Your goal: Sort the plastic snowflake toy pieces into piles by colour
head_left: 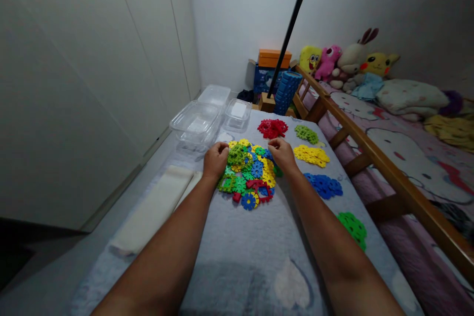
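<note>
A mixed heap of plastic snowflake pieces in green, yellow, blue and red lies on a grey blanket. My left hand rests at the heap's left edge, fingers curled in a pinch at the pieces. My right hand sits at the heap's upper right, fingers also curled onto the pieces. What each hand pinches is too small to make out. Sorted piles lie to the right: red, light green, yellow, blue and bright green.
Clear plastic containers stand at the blanket's far left. A folded white cloth lies at the left. A wooden bed rail runs along the right, with plush toys behind. A black pole rises at the far end.
</note>
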`<action>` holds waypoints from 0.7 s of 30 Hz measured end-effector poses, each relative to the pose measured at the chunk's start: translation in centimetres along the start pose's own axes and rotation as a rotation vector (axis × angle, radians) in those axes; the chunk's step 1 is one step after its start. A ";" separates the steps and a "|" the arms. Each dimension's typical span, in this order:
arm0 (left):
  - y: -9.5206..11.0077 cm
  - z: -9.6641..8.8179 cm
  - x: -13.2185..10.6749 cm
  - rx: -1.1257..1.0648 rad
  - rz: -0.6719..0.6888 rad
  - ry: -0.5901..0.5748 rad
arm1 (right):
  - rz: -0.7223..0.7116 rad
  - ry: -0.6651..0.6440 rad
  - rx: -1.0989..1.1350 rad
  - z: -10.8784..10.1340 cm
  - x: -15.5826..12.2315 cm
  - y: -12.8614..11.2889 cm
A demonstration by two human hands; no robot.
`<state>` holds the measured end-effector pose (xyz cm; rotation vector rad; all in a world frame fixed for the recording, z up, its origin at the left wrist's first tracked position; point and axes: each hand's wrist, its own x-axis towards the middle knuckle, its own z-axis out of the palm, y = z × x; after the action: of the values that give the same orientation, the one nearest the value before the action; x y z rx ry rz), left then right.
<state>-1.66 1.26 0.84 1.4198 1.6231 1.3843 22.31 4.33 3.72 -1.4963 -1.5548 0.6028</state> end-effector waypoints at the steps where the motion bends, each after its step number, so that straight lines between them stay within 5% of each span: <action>1: 0.0 0.0 0.0 0.004 0.001 -0.003 | -0.009 -0.060 -0.004 -0.2 -0.9 -0.5; 11: -0.3 0.2 0.0 0.078 0.045 -0.047 | -0.241 -0.533 -0.259 -3.3 -8.2 -2.7; 21: -0.3 0.1 0.0 0.109 0.066 -0.065 | -0.491 -0.456 -0.323 -0.2 -10.8 -3.4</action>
<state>-1.62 1.32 0.54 1.5775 1.6449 1.2889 19.55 -6.67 3.85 -1.1695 -2.3700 0.4305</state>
